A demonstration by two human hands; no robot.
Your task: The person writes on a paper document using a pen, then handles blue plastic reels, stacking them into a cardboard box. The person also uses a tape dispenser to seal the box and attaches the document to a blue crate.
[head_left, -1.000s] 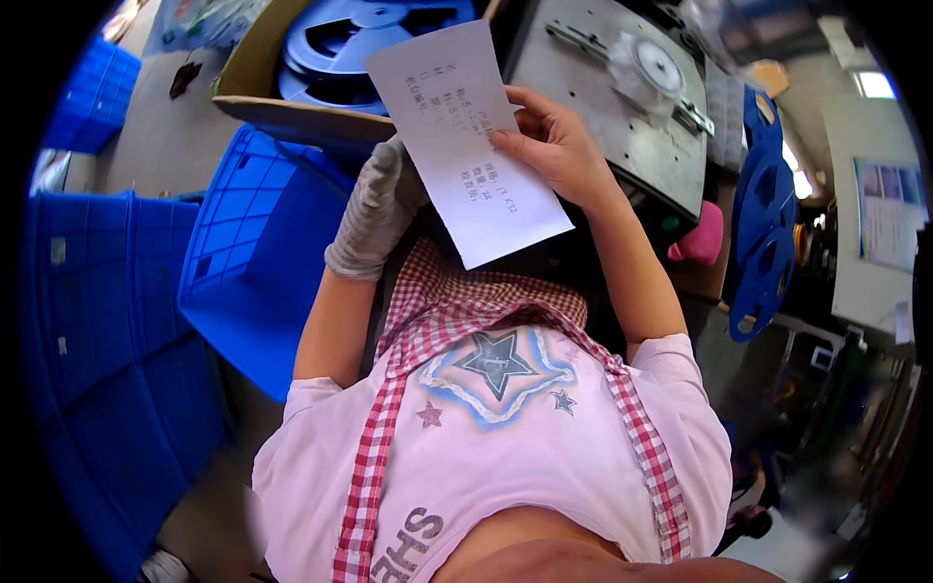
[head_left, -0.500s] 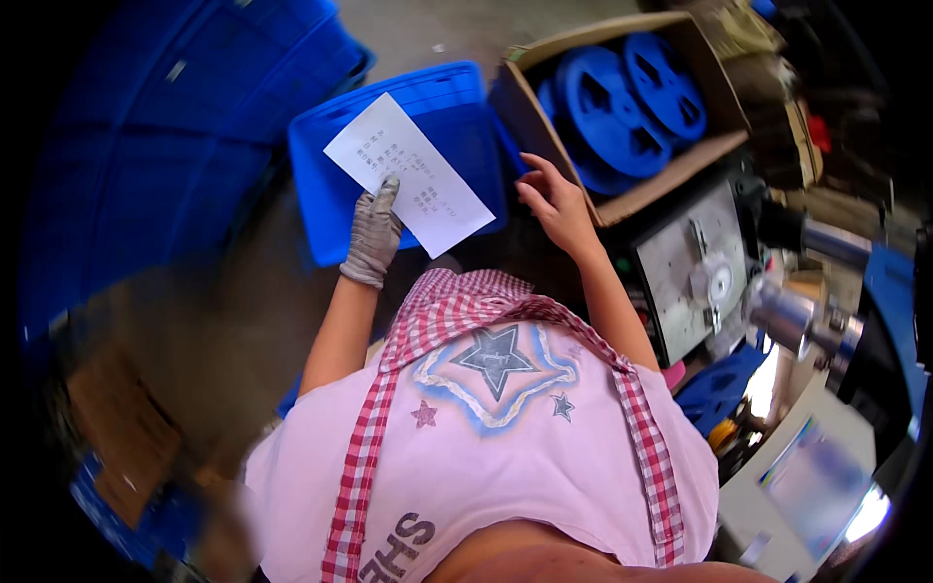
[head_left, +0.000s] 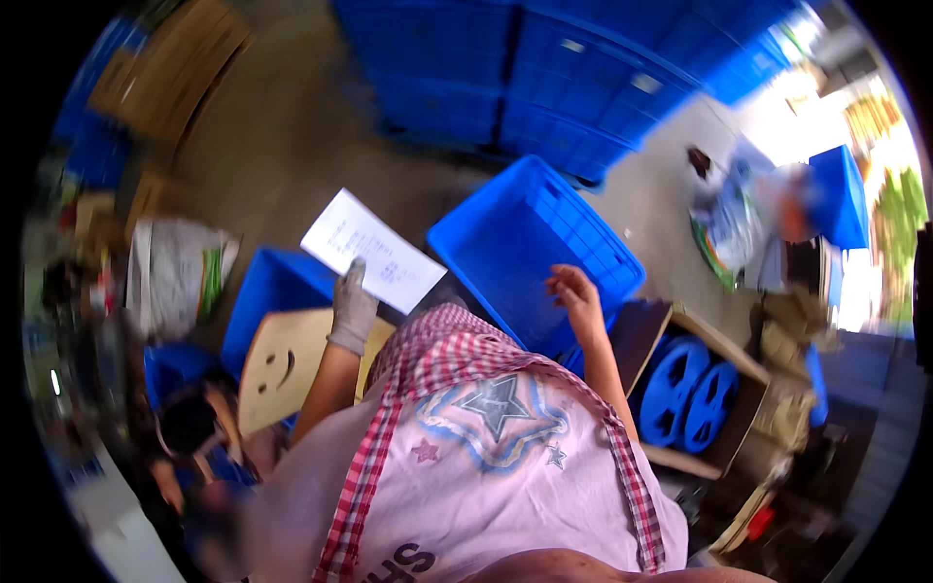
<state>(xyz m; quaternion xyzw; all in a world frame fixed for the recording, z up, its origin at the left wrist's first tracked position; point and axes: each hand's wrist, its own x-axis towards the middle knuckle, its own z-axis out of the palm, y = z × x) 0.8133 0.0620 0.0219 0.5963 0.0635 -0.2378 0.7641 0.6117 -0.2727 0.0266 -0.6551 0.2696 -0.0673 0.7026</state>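
My left hand, in a grey glove, grips a white sheet of paper at its lower edge, the thumb lying on top. Lines of writing face up on the sheet. My bare right hand hangs over the right side of a blue plastic crate, with nothing seen in it. Its fingers are loosely bent and apart, slightly blurred. The inside of the crate shows no contents in its visible part; my right arm and apron hide its near corner.
A cardboard box with blue reels stands right of my right forearm. Stacked blue crates line the far side. A wooden chair back is by my left arm, with another person beyond it. A white sack stands farther left.
My view has turned left, away from the machine beside the reels. The sheet stays in my left hand. My right hand's fingers have curled in more, and it is now over the crate.
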